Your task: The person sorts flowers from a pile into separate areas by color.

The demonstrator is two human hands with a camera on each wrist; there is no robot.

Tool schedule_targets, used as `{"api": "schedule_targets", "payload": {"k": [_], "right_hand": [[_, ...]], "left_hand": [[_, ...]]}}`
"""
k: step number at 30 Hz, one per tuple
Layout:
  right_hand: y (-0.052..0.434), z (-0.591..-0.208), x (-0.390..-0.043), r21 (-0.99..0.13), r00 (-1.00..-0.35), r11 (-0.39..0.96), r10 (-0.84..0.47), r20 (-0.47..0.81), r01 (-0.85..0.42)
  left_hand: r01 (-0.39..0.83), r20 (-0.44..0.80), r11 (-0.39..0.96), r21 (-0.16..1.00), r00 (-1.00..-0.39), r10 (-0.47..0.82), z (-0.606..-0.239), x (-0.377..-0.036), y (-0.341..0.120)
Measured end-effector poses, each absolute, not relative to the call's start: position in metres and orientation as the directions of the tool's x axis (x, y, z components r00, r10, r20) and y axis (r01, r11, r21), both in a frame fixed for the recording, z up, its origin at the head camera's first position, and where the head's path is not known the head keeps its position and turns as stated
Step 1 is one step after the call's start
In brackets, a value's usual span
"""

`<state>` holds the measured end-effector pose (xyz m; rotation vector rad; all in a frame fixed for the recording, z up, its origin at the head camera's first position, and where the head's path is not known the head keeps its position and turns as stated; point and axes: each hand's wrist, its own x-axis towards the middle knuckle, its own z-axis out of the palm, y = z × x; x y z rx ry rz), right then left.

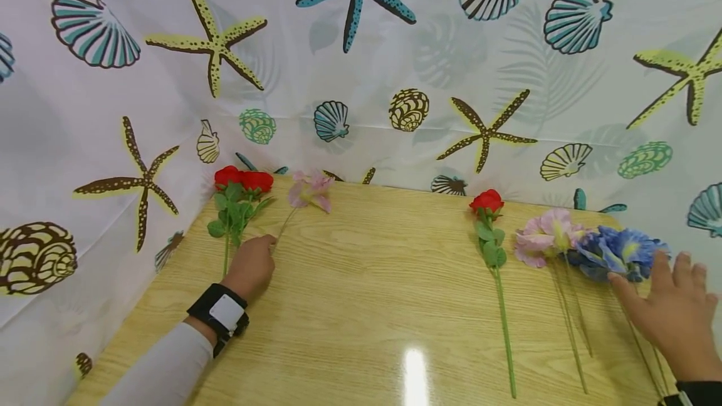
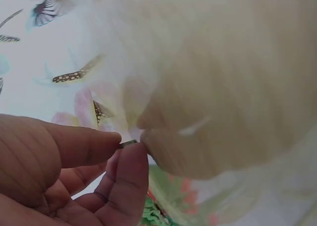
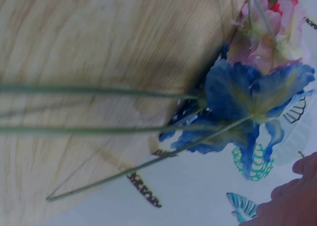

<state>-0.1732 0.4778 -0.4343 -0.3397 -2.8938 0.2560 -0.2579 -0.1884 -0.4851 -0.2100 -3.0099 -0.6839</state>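
While my left hand (image 1: 252, 263) sits at the far left of the desk (image 1: 361, 281), its grip is pinched: in the left wrist view thumb and forefinger (image 2: 126, 161) nip the thin end of a stem (image 2: 128, 143). From the head view that is the stem of the pink flower (image 1: 310, 190), which runs up and to the right away from the grip, so its long axis slants toward the back corner with the bloom farthest from me. Just left of it lie two red roses (image 1: 242, 180), their stems beside my knuckles. Moving right, well apart, a single red rose (image 1: 487, 201) lies stem toward me, then a pink bloom (image 1: 546, 235), then the blue flowers (image 1: 617, 252). My right hand (image 1: 674, 315) is spread flat and released, fingers straight, fingertips at the blue petals; their stems run back under it toward me, so this hand is nearer to them.
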Motion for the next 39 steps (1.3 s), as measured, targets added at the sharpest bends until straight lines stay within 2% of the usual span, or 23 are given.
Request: {"api": "schedule_targets", "payload": {"k": [4,11,16,21,27,33,39], "right_hand": [[0.464,-0.433,-0.174,-0.214,-0.955,0.962,0.212,0.208,0.167],[0.455,-0.435,-0.175,-0.249,-0.957,0.963,0.165,0.238,0.104],[0.437,-0.43,-0.176,-0.422,-0.981,0.904,0.133,0.143,0.061],[0.408,-0.413,-0.175,-0.61,-0.981,0.783,0.187,0.051,0.118],[0.353,-0.409,-0.172,-0.737,-0.972,0.675,0.192,0.132,0.033],[0.297,-0.421,-0.175,-0.79,-0.963,0.6,0.118,0.244,-0.126],[0.259,-0.43,-0.176,-0.836,-0.977,0.526,0.042,0.208,-0.155]], "left_hand": [[0.117,0.06,0.829,0.547,-0.993,0.101,-0.483,-0.254,-0.182],[0.139,0.065,0.735,0.663,-0.99,0.129,-0.476,-0.239,-0.159],[0.189,0.092,0.671,0.717,-0.98,0.177,-0.474,-0.229,-0.138],[0.195,0.101,0.597,0.778,-0.977,0.187,-0.465,-0.223,-0.118],[0.194,0.111,0.498,0.845,-0.975,0.191,-0.453,-0.205,-0.092],[0.148,0.052,0.298,0.943,-0.951,0.306,-0.452,-0.186,-0.061],[0.081,0.018,0.147,0.986,-0.922,0.388,-0.45,-0.174,-0.034]]}}
